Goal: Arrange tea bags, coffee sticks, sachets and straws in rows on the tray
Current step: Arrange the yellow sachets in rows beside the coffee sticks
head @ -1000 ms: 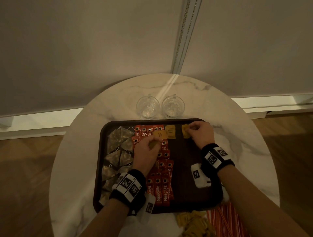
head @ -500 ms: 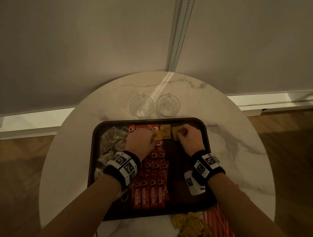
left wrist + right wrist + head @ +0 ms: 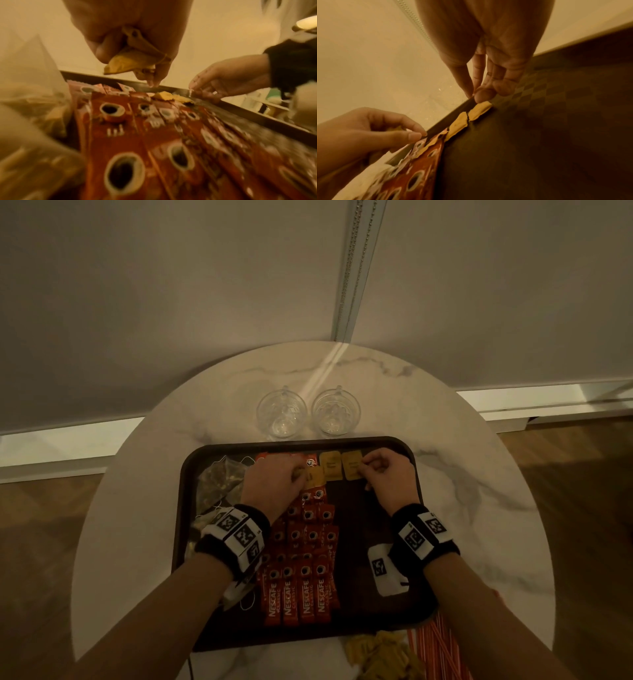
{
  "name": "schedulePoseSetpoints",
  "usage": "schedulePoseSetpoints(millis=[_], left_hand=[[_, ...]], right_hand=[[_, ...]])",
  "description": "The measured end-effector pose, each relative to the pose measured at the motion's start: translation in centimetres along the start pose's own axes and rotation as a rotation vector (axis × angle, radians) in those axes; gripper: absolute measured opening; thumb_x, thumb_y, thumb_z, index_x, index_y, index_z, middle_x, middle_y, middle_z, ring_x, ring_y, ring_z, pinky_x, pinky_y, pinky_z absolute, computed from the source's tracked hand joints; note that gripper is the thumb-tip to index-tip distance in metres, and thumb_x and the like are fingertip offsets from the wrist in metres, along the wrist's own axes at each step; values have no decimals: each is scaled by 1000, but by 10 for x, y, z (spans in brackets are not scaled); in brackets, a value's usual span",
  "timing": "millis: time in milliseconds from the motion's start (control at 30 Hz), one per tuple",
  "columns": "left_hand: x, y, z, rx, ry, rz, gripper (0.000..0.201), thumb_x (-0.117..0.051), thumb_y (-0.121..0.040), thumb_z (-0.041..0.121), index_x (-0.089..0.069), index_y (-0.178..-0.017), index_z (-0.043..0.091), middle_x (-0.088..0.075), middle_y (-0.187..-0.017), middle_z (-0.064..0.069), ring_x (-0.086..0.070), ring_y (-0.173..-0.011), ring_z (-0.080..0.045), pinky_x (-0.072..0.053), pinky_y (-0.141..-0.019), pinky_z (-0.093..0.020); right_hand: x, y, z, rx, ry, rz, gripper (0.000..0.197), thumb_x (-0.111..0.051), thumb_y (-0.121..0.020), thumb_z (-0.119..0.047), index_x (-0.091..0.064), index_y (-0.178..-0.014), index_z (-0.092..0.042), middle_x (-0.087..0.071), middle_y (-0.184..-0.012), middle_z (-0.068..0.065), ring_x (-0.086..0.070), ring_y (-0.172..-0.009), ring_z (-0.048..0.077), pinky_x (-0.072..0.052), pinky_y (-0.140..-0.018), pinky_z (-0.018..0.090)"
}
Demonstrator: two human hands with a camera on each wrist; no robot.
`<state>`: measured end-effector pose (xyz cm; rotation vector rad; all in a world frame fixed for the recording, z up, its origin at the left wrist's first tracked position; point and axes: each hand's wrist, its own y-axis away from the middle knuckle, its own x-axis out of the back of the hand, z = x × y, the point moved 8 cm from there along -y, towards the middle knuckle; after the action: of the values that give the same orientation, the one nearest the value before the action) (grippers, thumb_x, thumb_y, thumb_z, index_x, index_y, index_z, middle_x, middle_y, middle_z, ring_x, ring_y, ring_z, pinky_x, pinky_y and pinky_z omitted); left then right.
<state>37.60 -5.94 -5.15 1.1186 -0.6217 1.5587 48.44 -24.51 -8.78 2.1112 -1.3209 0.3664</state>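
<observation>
Head view: yellow sachets (image 3: 342, 469) lie between both hands (image 3: 387, 474).

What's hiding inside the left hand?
The left hand grips crumpled yellow sachets in its curled fingers. Their ends poke out; how many there are is covered by the fingers.

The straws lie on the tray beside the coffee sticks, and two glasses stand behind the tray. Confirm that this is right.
Not quite. In the head view the straws lie on the table, off the tray's near right corner, not on it beside the coffee sticks. The rest holds: two glasses stand behind the tray.
</observation>
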Motion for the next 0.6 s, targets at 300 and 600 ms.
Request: schedulePoseSetpoints(millis=[300,600], left_hand=[[-6,-3,-11,88,-46,-152,36,-59,-90,49,-58,-121,29,-63,-107,9,-57,-99,-12,-43,-80,-29],[-7,-11,-18,165,-6,-160,13,-67,-85,39,-61,-87,29,-58,-91,10,-56,-90,-14,-40,-71,-30]], right_hand=[[-7,6,-2,-45,41,-40,5,-69,-87,-15,-66,-90,-11,-70,-79,6,-64,-56,11,-51,-55,19],[-34,28,4,-133,55,-234,8,-62,-93,-15,-68,-98,-15,-68,-85,-3,-69,-64,10,-49,-54,14]])
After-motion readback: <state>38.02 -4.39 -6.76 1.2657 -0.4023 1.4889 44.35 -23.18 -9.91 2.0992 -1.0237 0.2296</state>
